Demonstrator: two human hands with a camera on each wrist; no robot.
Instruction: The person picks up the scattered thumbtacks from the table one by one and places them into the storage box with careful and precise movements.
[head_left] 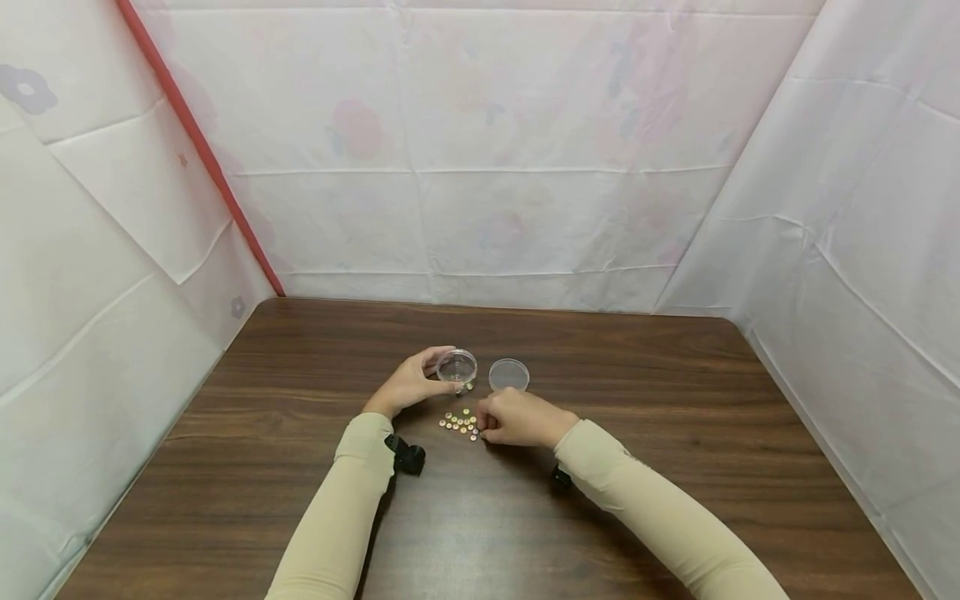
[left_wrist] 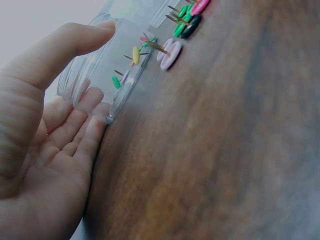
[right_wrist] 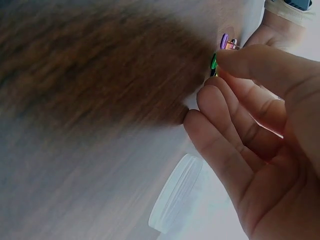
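My left hand (head_left: 411, 383) grips a clear round plastic box (head_left: 457, 367), thumb on one side and fingers on the other. In the left wrist view, the box stands tipped on edge, with several coloured thumbtacks (left_wrist: 135, 55) seen in or through it. A lilac thumbtack (left_wrist: 170, 54) lies point up just outside its rim. My right hand (head_left: 521, 417) is at the right edge of a loose group of thumbtacks (head_left: 455, 423). Its thumb and forefinger pinch at a green thumbtack (right_wrist: 214, 61); the forefinger's tip is partly hidden behind the thumb.
A clear round lid (head_left: 509, 375) lies on the brown wooden table (head_left: 637, 383), just beyond my right hand. White patterned cloth (head_left: 480, 150) hangs behind the table and along both sides. Each wrist wears a small black camera (head_left: 406, 456).
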